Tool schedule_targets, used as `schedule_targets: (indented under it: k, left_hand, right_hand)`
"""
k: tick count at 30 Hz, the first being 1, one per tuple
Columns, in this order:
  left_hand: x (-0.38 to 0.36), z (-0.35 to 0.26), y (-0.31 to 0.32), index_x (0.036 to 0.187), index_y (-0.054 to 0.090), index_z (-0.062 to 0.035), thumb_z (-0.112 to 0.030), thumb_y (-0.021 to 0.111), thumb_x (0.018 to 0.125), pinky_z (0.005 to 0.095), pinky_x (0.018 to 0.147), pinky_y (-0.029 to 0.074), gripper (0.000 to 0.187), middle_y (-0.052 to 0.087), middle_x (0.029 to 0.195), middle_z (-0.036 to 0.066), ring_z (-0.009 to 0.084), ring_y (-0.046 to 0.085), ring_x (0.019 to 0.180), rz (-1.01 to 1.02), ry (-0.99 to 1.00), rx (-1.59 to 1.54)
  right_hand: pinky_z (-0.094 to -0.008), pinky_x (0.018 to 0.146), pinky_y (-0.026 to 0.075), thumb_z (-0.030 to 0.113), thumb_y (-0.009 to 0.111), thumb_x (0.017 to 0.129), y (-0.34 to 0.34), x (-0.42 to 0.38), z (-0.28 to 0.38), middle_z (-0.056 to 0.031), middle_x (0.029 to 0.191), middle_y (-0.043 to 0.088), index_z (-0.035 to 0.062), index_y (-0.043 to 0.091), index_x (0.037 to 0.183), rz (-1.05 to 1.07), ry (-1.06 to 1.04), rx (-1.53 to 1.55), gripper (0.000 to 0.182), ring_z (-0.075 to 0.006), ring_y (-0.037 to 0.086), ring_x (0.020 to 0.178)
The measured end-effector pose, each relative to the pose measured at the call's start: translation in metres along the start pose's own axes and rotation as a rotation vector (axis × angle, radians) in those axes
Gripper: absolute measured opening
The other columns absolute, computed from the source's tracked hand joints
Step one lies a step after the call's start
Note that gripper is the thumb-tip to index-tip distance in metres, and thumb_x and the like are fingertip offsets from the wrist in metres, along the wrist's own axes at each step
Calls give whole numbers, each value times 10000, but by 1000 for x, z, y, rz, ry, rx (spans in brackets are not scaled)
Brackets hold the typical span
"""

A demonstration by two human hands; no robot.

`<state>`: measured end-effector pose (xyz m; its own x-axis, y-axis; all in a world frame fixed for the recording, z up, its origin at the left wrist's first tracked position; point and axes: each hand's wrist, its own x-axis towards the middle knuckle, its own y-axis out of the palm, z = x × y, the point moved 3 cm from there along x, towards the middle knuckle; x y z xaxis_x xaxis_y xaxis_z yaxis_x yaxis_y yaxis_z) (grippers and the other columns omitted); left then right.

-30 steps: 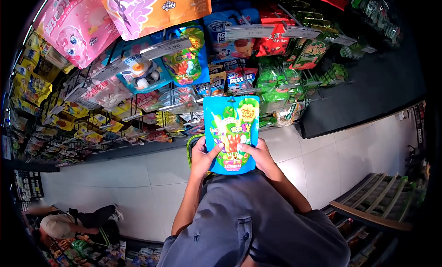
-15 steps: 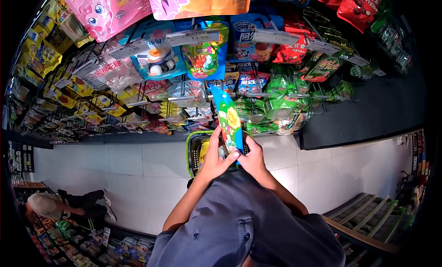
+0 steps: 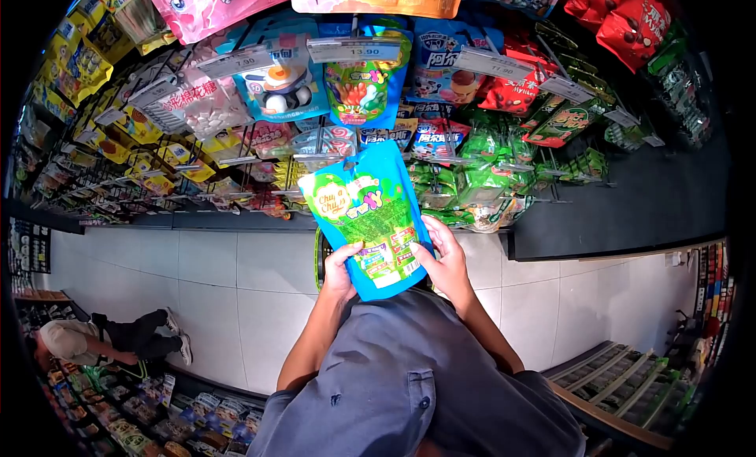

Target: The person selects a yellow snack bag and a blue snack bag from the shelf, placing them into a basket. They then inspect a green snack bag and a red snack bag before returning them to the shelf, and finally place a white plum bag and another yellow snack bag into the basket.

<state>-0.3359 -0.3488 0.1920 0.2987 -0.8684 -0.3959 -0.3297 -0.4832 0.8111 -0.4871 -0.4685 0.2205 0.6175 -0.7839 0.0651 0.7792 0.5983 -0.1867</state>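
A blue and green candy bag [image 3: 370,209] with Chupa Chups lettering is held up before my body, its printed back panel turned toward me. My left hand [image 3: 341,272] grips its lower left edge, thumb on the front. On the lower right edge, my right hand [image 3: 446,260] is closed with its thumb pressed on the panel. A matching candy bag [image 3: 364,87] hangs on the rack just beyond, above a 13.90 price tag's row. Behind the held bag, a shopping basket [image 3: 319,260] is mostly hidden, with only its rim showing.
Racks of hanging sweets fill the far side, with pink pouches [image 3: 213,8], marshmallow bags [image 3: 197,107] and red bags [image 3: 630,32]. A person [image 3: 110,339] is at the shelves lower left. Slatted shelving [image 3: 622,386] stands lower right. Tiled floor [image 3: 268,315] lies between.
The candy bag has turned from nearly edge-on to show its wide back panel. My hands have moved apart to its two sides. The view has shifted slightly.
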Motion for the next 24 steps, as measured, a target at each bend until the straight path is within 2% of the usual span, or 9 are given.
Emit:
schedule_targets:
  k: [2, 5, 14, 18, 21, 24]
  left_hand:
    - [0, -1, -3, 1274, 480, 36, -197, 588, 803, 434, 970, 461, 537, 584, 1214, 195, 312, 597, 1070, 9, -3, -19]
    - [0, -2, -3, 1278, 476, 30, -201, 576, 795, 449, 971, 456, 544, 585, 1211, 199, 327, 597, 1063, -4, 1, -34]
    - [-2, -5, -4, 1289, 457, 37, -181, 579, 761, 464, 976, 450, 585, 578, 1215, 209, 346, 592, 1062, 14, 4, -54]
    - [-3, -7, -3, 1304, 437, 50, -108, 589, 721, 464, 980, 452, 623, 567, 1229, 220, 353, 588, 1073, 125, -26, -15]
    - [-4, -8, 0, 1317, 436, 51, -72, 593, 749, 448, 985, 450, 602, 561, 1244, 218, 337, 582, 1101, 199, -45, 8]
    - [-3, -8, 1, 1304, 445, 53, -46, 599, 745, 442, 979, 458, 589, 568, 1234, 212, 329, 587, 1094, 177, -59, 21]
  right_hand:
    - [-297, 921, 453, 8, 663, 833, 4, -1, -2, -137, 1185, 579, -44, 426, 1304, 25, 31, 256, 530, -167, 561, 1081]
    - [-306, 959, 439, -15, 622, 854, 5, -3, 4, -141, 1213, 568, -54, 380, 1323, 101, 108, 281, 529, -173, 555, 1113]
    - [-297, 955, 440, 10, 644, 855, 9, -3, 11, -116, 1191, 586, -35, 424, 1301, 133, 150, 343, 499, -160, 563, 1094]
    - [-271, 912, 458, -8, 638, 856, 9, -4, 16, -105, 1161, 599, -39, 437, 1280, 115, 119, 324, 470, -133, 575, 1054]
    - [-272, 914, 459, -12, 644, 849, 9, -4, 12, -111, 1161, 600, -41, 433, 1282, 87, 90, 308, 482, -138, 578, 1054]
    - [-275, 914, 459, -24, 643, 846, 9, -5, 2, -117, 1174, 591, -48, 427, 1280, 30, 33, 297, 486, -141, 574, 1062]
